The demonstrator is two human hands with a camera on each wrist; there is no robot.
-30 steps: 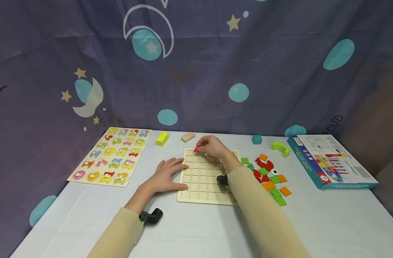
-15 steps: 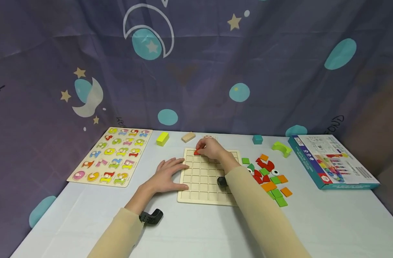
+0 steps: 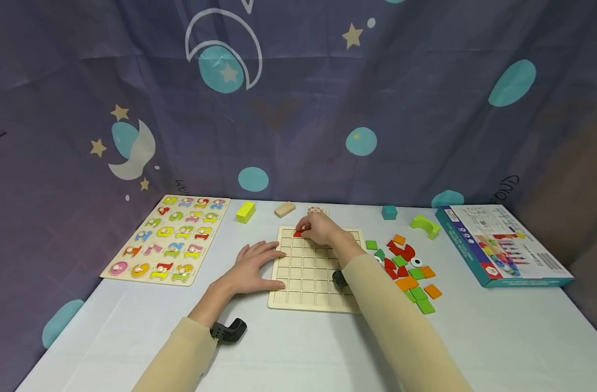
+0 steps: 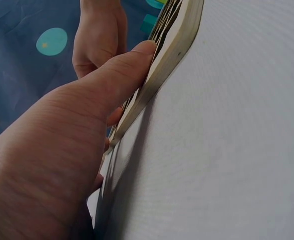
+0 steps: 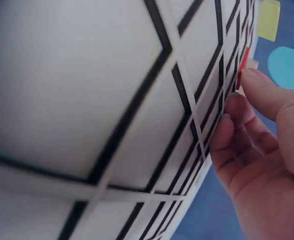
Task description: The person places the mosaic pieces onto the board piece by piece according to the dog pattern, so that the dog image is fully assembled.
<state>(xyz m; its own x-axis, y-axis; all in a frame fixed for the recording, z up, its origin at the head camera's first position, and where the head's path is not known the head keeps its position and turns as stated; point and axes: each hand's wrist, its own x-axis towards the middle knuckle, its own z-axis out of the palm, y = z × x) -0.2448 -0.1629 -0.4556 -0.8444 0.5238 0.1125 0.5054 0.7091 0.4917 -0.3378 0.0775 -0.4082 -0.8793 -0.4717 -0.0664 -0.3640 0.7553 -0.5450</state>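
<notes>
A pale wooden grid board [image 3: 308, 283] lies on the white table in front of me. My left hand [image 3: 251, 269] rests at its left edge with fingers spread; in the left wrist view the thumb [image 4: 121, 70] lies over the rim. My right hand [image 3: 320, 228] is at the board's far edge, its thumb and fingers at a small red piece [image 3: 297, 234] in the top row, near the left corner. From the right wrist, the thumb tip is on the red piece [image 5: 243, 65], with the other fingers curled beneath. The fingers partly hide the piece.
Loose red, green and orange pieces [image 3: 408, 280] lie right of the board. A number puzzle [image 3: 173, 234] is at left. Behind stand a yellow block [image 3: 246, 212], a wooden block [image 3: 285, 209], a small card [image 3: 318, 210], a teal block [image 3: 389, 212] and a green arch [image 3: 426, 225]; a box [image 3: 504, 245] is at right.
My right hand has lowered slightly with the red piece, which now sits flatter in the top row. The card behind the hand has come into view. My left hand has stayed put.
</notes>
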